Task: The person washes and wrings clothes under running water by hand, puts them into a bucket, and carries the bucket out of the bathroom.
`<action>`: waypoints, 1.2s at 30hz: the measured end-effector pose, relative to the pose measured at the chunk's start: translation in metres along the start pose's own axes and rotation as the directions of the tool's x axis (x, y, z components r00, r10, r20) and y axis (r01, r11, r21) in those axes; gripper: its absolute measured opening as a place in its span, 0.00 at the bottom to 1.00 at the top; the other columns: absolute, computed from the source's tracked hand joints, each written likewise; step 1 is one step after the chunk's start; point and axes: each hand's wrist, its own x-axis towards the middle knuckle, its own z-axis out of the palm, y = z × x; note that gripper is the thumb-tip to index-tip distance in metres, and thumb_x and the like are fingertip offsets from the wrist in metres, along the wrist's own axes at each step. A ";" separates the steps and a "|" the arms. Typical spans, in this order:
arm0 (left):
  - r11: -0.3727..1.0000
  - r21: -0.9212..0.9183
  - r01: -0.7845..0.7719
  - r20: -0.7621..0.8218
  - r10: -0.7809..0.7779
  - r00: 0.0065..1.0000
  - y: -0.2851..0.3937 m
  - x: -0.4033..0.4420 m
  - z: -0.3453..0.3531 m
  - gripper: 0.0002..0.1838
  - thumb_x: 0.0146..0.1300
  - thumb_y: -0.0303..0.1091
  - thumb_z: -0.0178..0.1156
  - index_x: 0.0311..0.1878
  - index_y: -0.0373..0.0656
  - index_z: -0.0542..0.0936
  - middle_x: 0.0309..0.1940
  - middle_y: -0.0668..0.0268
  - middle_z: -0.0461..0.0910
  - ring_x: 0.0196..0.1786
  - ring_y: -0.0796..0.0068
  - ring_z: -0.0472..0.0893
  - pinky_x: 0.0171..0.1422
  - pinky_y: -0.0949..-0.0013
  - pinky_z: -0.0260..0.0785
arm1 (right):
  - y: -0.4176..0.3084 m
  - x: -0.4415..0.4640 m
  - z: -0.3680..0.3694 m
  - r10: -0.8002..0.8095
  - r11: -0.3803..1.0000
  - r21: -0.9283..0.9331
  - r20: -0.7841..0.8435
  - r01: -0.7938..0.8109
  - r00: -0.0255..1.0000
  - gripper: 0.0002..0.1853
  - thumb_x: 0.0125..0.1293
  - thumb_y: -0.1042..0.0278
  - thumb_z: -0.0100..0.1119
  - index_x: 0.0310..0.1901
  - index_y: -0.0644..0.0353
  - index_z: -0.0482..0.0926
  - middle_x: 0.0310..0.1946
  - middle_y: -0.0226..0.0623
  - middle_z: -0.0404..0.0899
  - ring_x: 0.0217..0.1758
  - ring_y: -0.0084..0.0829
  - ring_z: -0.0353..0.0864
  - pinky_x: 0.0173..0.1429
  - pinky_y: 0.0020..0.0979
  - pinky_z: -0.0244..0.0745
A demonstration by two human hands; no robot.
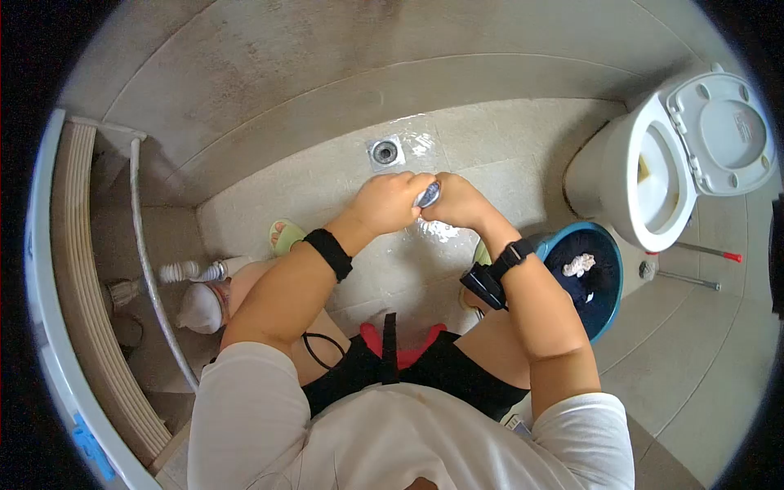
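Observation:
My left hand (387, 204) and my right hand (459, 201) are pressed together in front of me, both closed around a bunched blue-grey cloth (427, 195). Only a small end of the cloth shows between the fingers; its shape is otherwise hidden. Beyond my hands, a square floor drain (385, 153) is set in the wet tiles. To the right of my right forearm stands a blue bucket (618, 278) with dark clothes (576, 251) and a small pale patterned cloth (579, 265) inside.
A white toilet (604, 175) with its lid (731, 131) raised stands at the right. Red-handled and metal rods (709, 251) lie near it. On the left are a grey pipe (145, 245), a corrugated hose (181, 271) and a ribbed panel (77, 286). Green slippers (286, 238) are on my feet.

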 end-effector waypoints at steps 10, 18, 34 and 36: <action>0.999 -0.030 0.017 -0.061 -0.019 0.998 -0.007 0.001 0.004 0.23 0.44 0.32 0.60 0.48 0.48 0.73 0.32 0.55 0.78 0.35 0.54 0.78 0.38 0.57 0.71 | 0.002 0.002 0.005 -0.069 0.987 -0.156 -0.169 0.043 0.983 0.29 0.41 0.59 0.67 0.43 0.68 0.70 0.38 0.56 0.76 0.45 0.50 0.76 0.47 0.40 0.72; 0.988 -0.070 0.135 -0.034 -0.137 0.990 -0.007 0.005 -0.006 0.22 0.45 0.34 0.59 0.48 0.48 0.74 0.34 0.53 0.78 0.37 0.53 0.78 0.41 0.58 0.71 | -0.002 0.006 0.007 -0.178 0.970 -0.210 -0.265 0.124 0.948 0.31 0.45 0.64 0.64 0.51 0.66 0.65 0.43 0.56 0.74 0.48 0.50 0.74 0.51 0.40 0.70; 0.089 -0.834 0.545 0.471 -0.398 0.787 -0.019 0.023 -0.030 0.08 0.50 0.35 0.62 0.30 0.43 0.76 0.20 0.70 0.74 0.20 0.81 0.73 0.19 0.76 0.64 | -0.025 -0.005 -0.008 -0.598 0.753 -0.551 -0.342 0.361 0.725 0.43 0.44 0.79 0.59 0.64 0.41 0.56 0.62 0.57 0.53 0.54 0.53 0.69 0.56 0.40 0.69; -0.028 -0.776 0.631 0.603 -0.327 0.727 -0.012 0.020 -0.030 0.08 0.51 0.37 0.61 0.28 0.43 0.75 0.19 0.69 0.73 0.18 0.78 0.73 0.12 0.76 0.62 | -0.024 -0.004 -0.007 -0.622 0.739 -0.558 -0.354 0.376 0.698 0.41 0.45 0.78 0.58 0.63 0.41 0.58 0.59 0.55 0.57 0.51 0.52 0.71 0.53 0.40 0.70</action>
